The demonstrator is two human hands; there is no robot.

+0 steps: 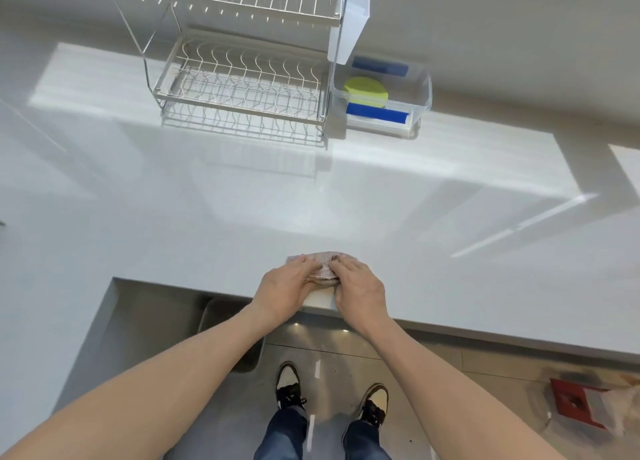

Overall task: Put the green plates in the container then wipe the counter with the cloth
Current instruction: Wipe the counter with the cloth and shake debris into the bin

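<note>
A light pinkish cloth [323, 263] lies bunched on the white counter [242, 210] close to its front edge. My left hand [282, 291] and my right hand [360, 289] both press on the cloth, fingers curled over it from either side. Green plates [365, 91] lie stacked inside the clear plastic container [424, 94] at the far side of the counter, beside blue handles. The cloth's near part is hidden under my hands.
A two-tier wire dish rack [239, 88] stands at the back, left of the container, with a white holder [349, 23] on its right side. The counter has a cut-out at the front left. A red object [575, 402] lies on the floor at right.
</note>
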